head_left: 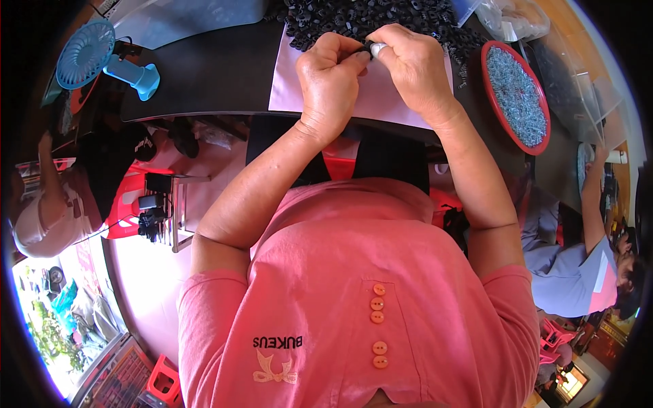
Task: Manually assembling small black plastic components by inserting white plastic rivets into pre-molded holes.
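My left hand (pixel 330 85) and my right hand (pixel 418 75) meet at the far side of the table, fingertips pinched together. Between them is a small black piece (pixel 368 47), mostly hidden by the fingers, so its exact kind cannot be made out. Both hands are closed on it. A whitish wrap (pixel 378 49) covers the tip of my right thumb. Beneath the hands lies a pale pink sheet (pixel 289 88). Just beyond them spreads a heap of small black parts (pixel 381 15).
On the right stands a round red tray (pixel 486 71) full of tiny bluish clear pieces (pixel 515 95). A blue fan (pixel 87 54) sits at the left of the dark table (pixel 211 75). Other people are seated at left (pixel 54 211) and right (pixel 564 251). A clear bag (pixel 510 19) lies at back right.
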`<move>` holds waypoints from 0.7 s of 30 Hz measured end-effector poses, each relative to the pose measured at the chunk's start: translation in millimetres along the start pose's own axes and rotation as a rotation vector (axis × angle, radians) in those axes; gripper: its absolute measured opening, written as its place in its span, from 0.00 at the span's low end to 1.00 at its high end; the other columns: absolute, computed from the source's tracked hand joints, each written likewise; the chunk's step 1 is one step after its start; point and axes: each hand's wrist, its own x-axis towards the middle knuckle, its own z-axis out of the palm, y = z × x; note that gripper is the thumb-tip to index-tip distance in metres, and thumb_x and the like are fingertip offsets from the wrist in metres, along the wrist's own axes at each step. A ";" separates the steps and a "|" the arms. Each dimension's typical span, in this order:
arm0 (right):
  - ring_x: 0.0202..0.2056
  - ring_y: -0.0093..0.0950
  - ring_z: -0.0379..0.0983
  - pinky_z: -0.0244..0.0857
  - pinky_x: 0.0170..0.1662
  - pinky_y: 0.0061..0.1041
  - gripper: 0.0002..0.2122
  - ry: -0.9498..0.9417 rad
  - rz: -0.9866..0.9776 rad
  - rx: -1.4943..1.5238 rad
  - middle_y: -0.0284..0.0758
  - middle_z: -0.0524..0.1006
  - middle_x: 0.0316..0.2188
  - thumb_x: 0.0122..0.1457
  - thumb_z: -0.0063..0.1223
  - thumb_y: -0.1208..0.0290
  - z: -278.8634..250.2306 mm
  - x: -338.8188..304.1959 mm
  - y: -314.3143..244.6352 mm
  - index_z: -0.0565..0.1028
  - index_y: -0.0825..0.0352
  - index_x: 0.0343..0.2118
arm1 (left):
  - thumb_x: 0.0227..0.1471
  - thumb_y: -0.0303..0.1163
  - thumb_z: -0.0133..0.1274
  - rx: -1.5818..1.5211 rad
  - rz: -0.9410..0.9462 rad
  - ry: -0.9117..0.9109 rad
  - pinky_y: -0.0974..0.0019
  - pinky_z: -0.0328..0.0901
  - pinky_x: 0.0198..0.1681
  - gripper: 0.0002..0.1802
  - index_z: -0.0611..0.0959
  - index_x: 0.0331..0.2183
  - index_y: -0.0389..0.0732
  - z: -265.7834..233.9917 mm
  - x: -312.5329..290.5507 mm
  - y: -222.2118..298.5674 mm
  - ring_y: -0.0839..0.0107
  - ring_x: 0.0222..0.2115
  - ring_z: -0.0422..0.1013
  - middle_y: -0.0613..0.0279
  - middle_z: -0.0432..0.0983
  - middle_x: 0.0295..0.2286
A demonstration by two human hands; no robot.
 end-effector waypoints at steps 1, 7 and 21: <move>0.29 0.43 0.75 0.68 0.31 0.37 0.04 0.000 0.000 0.001 0.41 0.78 0.27 0.50 0.52 0.75 -0.8 0.5 -0.3 0.75 0.67 0.29 | 0.50 0.20 0.56 0.001 0.000 0.000 0.78 0.62 0.23 0.04 0.81 0.32 0.33 -0.3 -0.4 0.1 0.81 0.21 0.69 0.63 0.77 0.22; 0.26 0.34 0.76 0.68 0.31 0.28 0.07 -0.135 0.303 0.279 0.41 0.79 0.29 0.52 0.51 0.75 -5.1 4.6 -3.4 0.79 0.70 0.32 | 0.50 0.20 0.57 -0.066 0.011 -0.002 0.78 0.61 0.23 0.04 0.81 0.32 0.32 -2.2 -0.2 -0.4 0.82 0.19 0.67 0.63 0.77 0.21; 0.26 0.35 0.77 0.70 0.30 0.27 0.12 0.046 0.053 0.183 0.39 0.80 0.27 0.47 0.46 0.86 1.1 8.7 -14.1 0.79 0.68 0.31 | 0.50 0.20 0.56 -0.139 -0.034 0.017 0.78 0.61 0.22 0.03 0.81 0.31 0.33 -1.6 -0.6 2.9 0.82 0.20 0.68 0.63 0.77 0.21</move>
